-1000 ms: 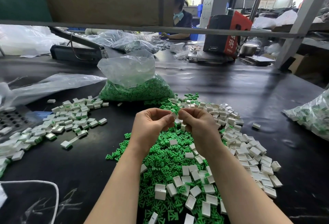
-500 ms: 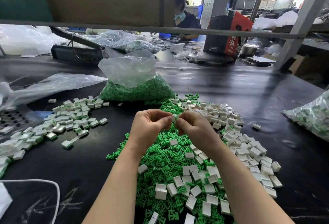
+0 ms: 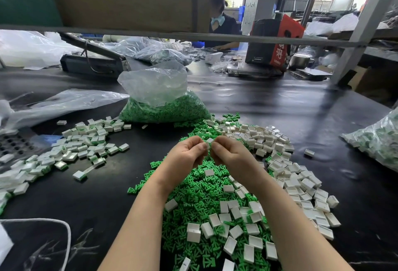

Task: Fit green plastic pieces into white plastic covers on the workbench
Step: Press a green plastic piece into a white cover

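My left hand [image 3: 187, 156] and my right hand [image 3: 231, 155] meet fingertip to fingertip above the workbench, pinching one small white cover [image 3: 209, 141] between them. Whether a green piece sits in it is hidden by my fingers. Beneath my hands lies a heap of loose green plastic pieces [image 3: 193, 193] with white covers scattered over it. More empty white covers [image 3: 280, 163] spread to the right. On the left lies a pile of white covers with green showing in them [image 3: 86, 143].
A clear bag of green pieces [image 3: 163, 107] stands behind the heap. Another bag with white and green parts [image 3: 379, 141] lies at the right edge. An empty plastic bag [image 3: 62, 102] lies at the left. A metal shelf rail [image 3: 193, 36] crosses overhead; another person works beyond it.
My hands have stayed together over the heap; the fingertips have shifted slightly around the white cover.
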Tool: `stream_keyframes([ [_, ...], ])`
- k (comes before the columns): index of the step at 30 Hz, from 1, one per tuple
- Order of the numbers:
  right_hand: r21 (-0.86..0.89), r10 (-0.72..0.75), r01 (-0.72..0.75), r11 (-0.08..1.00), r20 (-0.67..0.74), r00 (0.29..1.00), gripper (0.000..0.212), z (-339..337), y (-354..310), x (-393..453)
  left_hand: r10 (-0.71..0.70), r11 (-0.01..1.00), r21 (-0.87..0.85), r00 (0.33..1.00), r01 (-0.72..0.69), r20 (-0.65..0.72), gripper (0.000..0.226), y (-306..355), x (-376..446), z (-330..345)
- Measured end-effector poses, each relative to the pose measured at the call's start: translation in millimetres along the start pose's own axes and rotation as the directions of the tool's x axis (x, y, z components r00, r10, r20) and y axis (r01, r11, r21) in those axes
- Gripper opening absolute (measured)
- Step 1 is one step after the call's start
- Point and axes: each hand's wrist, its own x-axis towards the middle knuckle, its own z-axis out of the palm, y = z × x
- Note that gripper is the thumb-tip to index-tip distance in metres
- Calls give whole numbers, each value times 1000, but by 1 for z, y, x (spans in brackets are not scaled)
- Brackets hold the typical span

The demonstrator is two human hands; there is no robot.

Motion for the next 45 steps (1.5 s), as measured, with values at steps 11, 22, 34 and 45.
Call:
stream_keyframes([
  [11,74,91,-110,991,228,969,28,-18,7,-2,-2,998,61,984,-9,178,23,-3,-3,-3],
  [22,-60,66,-54,997,225,972,23,-16,3,-4,-29,981,192,987,-2,160,23,2,-6,-7],
  [34,-118,49,-27,993,189,981,27,-11,4,-4,-15,967,254,993,-16,120,23,-2,-3,-8],
  [45,18,134,-142,990,233,963,32,-11,7,-6,-22,985,173,990,-3,140,24,1,-5,-7],
])
